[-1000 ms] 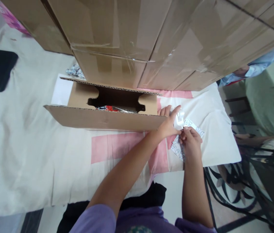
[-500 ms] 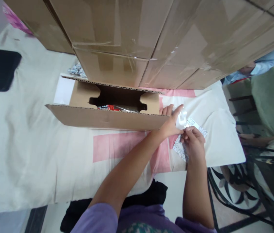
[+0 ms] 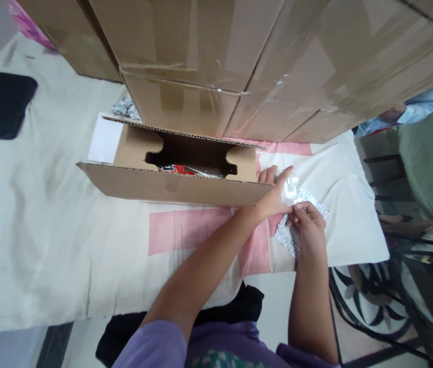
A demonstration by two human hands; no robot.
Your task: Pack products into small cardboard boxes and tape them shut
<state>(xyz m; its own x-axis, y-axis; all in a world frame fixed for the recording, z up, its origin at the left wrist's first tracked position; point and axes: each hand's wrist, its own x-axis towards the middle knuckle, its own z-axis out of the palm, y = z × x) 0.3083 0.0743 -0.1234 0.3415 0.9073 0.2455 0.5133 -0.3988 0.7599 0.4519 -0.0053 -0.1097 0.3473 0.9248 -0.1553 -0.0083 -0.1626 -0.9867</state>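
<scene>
My left hand (image 3: 273, 198) is beside the right end of the open cardboard box (image 3: 178, 186), its fingers curled around a clear, shiny roll of tape (image 3: 290, 189). Fingertips of my right hand (image 3: 308, 220) pinch at the near edge of the roll, close to my left thumb. The exact bit between them is too small to see. Beneath the hands lies a white sheet printed with blue-grey figures (image 3: 287, 239), partly covered by the right hand. Inside the box a red printed packet (image 3: 180, 169) shows through the gap between the end flaps.
Large taped cartons (image 3: 185, 107) stand close behind the open box. A black flat pad (image 3: 3, 105) lies at the left on the cream cloth (image 3: 47, 230). Crumpled printed paper (image 3: 126, 108) sits behind the box. At the right is another person's blue sleeve (image 3: 415, 110).
The whole view has shifted slightly, with the box and hands appearing a little further right. Both hands keep nearly the same hold on the roll of tape.
</scene>
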